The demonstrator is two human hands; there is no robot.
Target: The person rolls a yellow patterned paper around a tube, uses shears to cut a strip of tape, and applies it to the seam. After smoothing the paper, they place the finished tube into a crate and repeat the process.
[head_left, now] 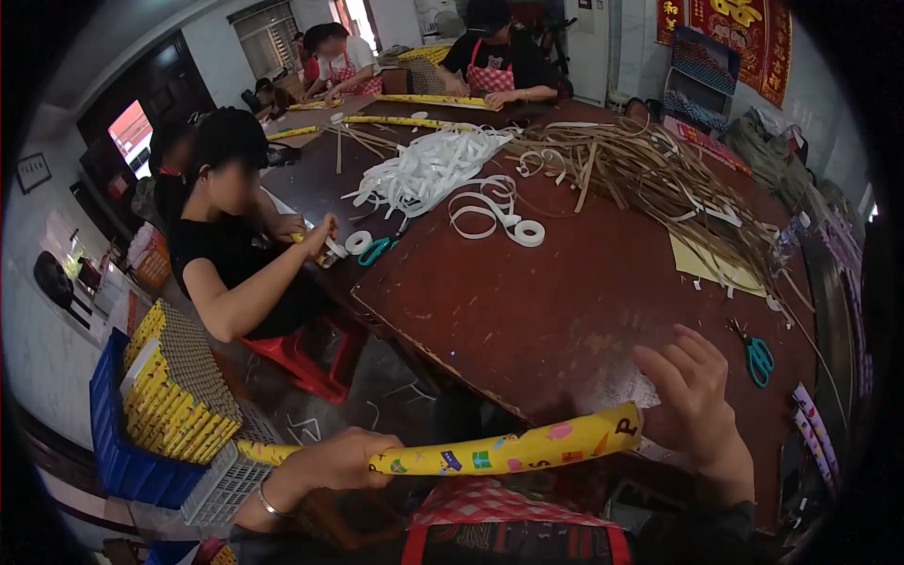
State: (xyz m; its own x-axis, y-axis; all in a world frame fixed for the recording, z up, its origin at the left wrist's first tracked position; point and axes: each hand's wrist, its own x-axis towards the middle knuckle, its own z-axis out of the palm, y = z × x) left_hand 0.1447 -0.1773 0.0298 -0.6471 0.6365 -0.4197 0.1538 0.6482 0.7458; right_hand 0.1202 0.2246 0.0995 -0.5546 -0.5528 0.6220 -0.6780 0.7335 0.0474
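Observation:
My left hand (331, 463) is wrapped round a long yellow tube (527, 452) printed with colourful pictures and letters. The tube lies crosswise in front of my red checked apron (504, 504), its wider end pointing right. Beside that end, raised over the table edge, is my right hand (692, 391); its fingers are spread and hold nothing. Teal-handled scissors (759, 360) rest on the table (490, 320) to the right of it.
White strips (428, 174), brown strips (650, 174) and a white tape roll (529, 233) lie on the table. A person (231, 235) works at the left, near other teal scissors (375, 251). Yellow tubes fill a blue crate (108, 414) at lower left.

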